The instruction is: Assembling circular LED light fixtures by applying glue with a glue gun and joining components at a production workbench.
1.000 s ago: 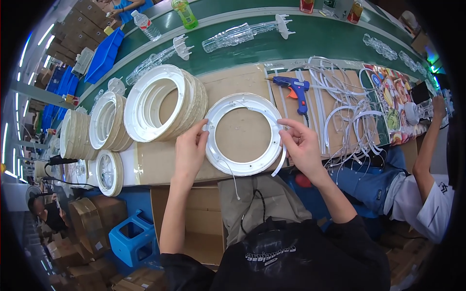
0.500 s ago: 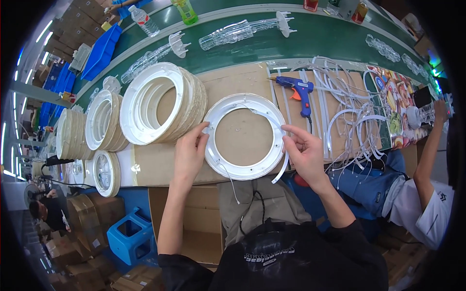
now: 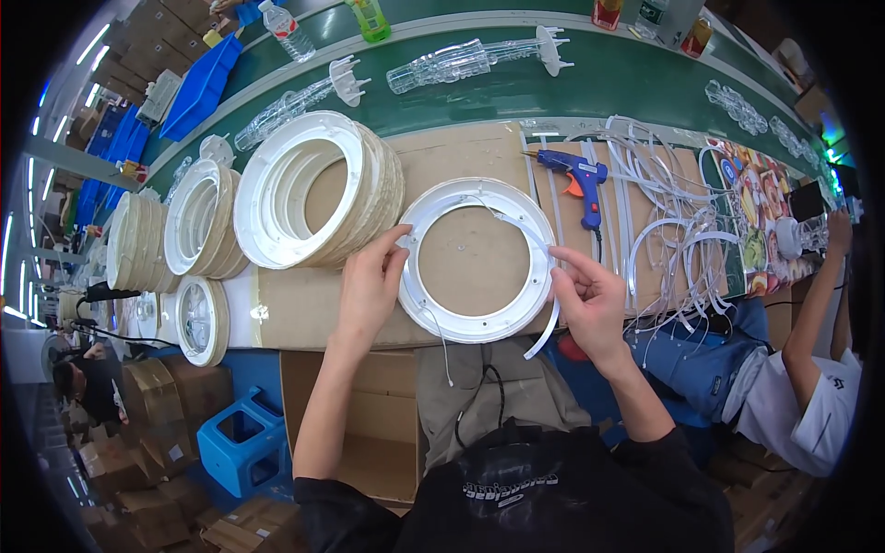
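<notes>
Here, a round white ring (image 3: 475, 327) was above a brown cardboard sheet (image 3: 323, 309) on the green worktop (image 3: 599, 92), near the front edge; whether it touched the cardboard could not be told. The bare left hand (image 3: 369, 288) was at the ring's ten o'clock, thumb and index finger bent, their tips at the rim; I cannot tell whether those fingers were gripping it. The bare right hand (image 3: 591, 309) was at three o'clock, its thumb and index fingers pinching a flat, flexible white strip (image 3: 545, 335) against the rim. The strip ran along the ring's band from about one o'clock to those fingers, and its loose end hung outside the rim toward five o'clock. A thin white wire (image 3: 446, 350) dangled from the ring at about seven o'clock.

Around the ring, a blue glue gun with an orange trigger (image 3: 586, 180) lay at two o'clock, and a tangle of pale strips and wires (image 3: 678, 240) spread at three. A stack of large cream-white rings (image 3: 383, 198) leaned at ten o'clock, near the left hand, with a smaller cream-white stack (image 3: 224, 217) beyond it. A clear ribbed stem with a white pronged disc (image 3: 466, 63) lay at twelve o'clock, and a blue plastic stool (image 3: 244, 433) stood at eight, below the worktop
</notes>
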{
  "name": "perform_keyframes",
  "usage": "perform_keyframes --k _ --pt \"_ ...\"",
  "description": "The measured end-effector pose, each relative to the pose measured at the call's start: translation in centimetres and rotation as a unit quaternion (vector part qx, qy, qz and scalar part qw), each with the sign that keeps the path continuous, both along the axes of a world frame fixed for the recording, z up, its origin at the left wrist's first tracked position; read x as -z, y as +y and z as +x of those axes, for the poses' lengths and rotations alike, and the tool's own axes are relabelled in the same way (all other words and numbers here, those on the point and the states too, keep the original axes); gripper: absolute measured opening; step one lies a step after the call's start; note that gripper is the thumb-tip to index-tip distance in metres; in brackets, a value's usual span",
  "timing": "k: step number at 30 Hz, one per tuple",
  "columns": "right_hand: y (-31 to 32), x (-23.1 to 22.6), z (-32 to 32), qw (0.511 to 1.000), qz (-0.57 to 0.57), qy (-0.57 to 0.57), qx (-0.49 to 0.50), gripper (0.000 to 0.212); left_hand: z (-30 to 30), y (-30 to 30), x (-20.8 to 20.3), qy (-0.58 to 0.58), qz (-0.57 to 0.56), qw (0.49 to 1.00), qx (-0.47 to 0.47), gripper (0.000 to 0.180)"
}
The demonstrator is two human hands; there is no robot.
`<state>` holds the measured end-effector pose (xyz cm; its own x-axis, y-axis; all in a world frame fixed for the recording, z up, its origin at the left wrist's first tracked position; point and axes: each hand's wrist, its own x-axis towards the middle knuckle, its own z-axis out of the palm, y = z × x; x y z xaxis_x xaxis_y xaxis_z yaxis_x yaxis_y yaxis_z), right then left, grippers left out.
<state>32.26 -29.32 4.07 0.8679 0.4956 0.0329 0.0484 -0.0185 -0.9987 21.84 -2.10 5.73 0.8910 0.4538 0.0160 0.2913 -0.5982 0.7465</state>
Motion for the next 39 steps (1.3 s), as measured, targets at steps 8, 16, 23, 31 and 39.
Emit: perform_keyframes --k 8,16,23,31,39 --pt "0.0 0.7 0.5 1.0 -0.013 0.007 -0.008 0.03 0.3 -0.5 0.4 0.013 0.146 0.989 0.009 0.029" --pt "0.4 0.5 0.9 0.999 -0.05 -0.003 -0.021 0.029 0.6 -1.5 0.1 0.091 0.288 0.953 0.015 0.033" --pt "0.4 0.5 1.0 0.999 -0.05 -0.005 -0.019 0.028 0.4 -2.0 0.2 0.129 0.354 0.926 0.033 0.043" --pt "0.3 0.2 1.1 0.998 -0.065 0.001 -0.024 0.028 0.0 -2.3 0.6 0.125 0.379 0.916 0.039 0.051" --pt "0.3 0.3 1.2 0.998 -0.056 0.006 -0.031 0.027 -0.4 -2.1 1.3 0.133 0.392 0.905 0.095 0.06"
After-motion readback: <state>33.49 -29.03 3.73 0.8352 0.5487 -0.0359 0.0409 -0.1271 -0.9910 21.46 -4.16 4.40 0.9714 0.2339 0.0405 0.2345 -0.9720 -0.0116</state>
